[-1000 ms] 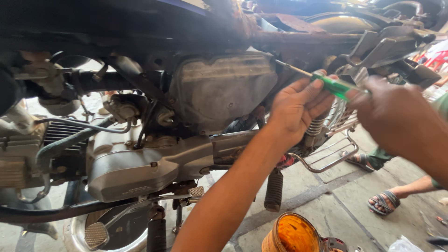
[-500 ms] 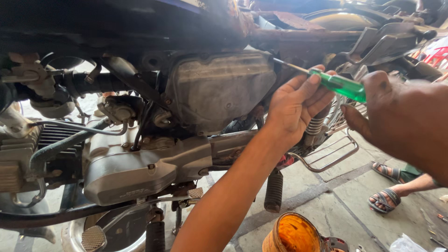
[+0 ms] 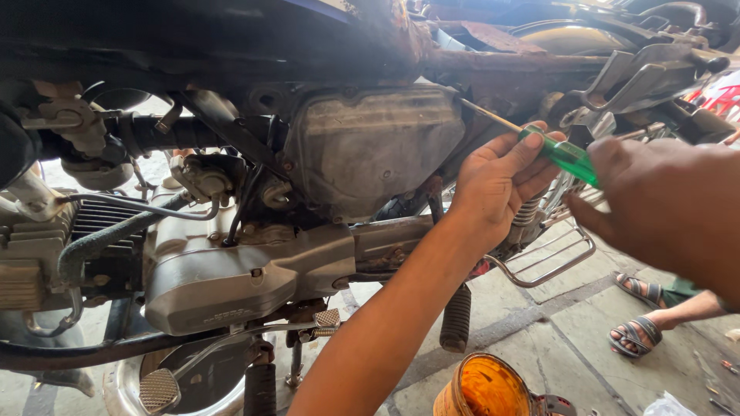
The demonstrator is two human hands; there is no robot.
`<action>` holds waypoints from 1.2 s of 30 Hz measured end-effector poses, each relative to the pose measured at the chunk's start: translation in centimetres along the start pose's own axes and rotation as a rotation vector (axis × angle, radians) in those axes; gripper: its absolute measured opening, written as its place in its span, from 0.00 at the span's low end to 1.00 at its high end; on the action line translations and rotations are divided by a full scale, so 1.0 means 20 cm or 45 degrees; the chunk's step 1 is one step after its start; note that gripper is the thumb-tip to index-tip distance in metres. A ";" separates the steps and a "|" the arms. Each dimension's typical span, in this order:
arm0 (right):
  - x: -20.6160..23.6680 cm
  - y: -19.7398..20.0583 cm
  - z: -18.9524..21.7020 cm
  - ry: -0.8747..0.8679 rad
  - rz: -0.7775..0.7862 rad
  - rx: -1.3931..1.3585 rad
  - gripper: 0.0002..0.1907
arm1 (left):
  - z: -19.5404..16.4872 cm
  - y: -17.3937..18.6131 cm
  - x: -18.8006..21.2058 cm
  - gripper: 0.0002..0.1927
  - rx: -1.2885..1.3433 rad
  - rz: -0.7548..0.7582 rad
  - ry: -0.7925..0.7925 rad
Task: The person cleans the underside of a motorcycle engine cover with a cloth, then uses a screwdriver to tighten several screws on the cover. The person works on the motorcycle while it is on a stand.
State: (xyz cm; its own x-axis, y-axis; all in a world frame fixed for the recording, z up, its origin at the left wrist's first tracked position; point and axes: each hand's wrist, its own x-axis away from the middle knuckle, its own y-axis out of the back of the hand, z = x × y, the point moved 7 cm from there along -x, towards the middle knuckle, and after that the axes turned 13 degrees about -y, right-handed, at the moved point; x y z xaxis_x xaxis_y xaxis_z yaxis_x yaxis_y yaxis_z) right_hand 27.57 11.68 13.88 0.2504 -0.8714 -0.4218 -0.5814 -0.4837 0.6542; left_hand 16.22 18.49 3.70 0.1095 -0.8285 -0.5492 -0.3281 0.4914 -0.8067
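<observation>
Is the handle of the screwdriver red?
No, the screwdriver has a clear green handle, held between the left hand and the right hand beside the motorcycle's grey side cover.

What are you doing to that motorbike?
A person is working on the side of a motorbike. Both hands are on a screwdriver with a green handle: the right hand has its grip on the handle end, and the left hand steadies the shaft. The tip points at the top corner of a dusty grey cover under the rusty frame. An orange tub sits on the floor below.

Left hand [image 3: 497, 181] raised, right hand [image 3: 663, 204] fingers curled
</observation>
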 end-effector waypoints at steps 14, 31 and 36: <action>0.08 0.08 0.05 0.175 -0.659 0.061 0.23 | -0.06 -0.04 0.02 0.22 0.055 0.061 -0.022; 0.16 0.18 0.21 0.366 -0.717 0.268 0.14 | -0.01 -0.02 0.01 0.20 0.022 0.007 0.012; -0.02 0.02 0.19 0.321 -0.212 -0.324 0.17 | -0.03 0.02 0.01 0.22 -0.086 0.044 0.020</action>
State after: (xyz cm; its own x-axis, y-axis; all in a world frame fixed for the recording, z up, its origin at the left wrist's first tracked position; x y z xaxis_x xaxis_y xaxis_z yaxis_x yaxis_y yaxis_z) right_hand 24.19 12.18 12.00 0.5257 -0.7568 -0.3885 -0.3143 -0.5972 0.7379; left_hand 15.53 18.36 3.45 0.0822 -0.8159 -0.5723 -0.3941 0.5008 -0.7707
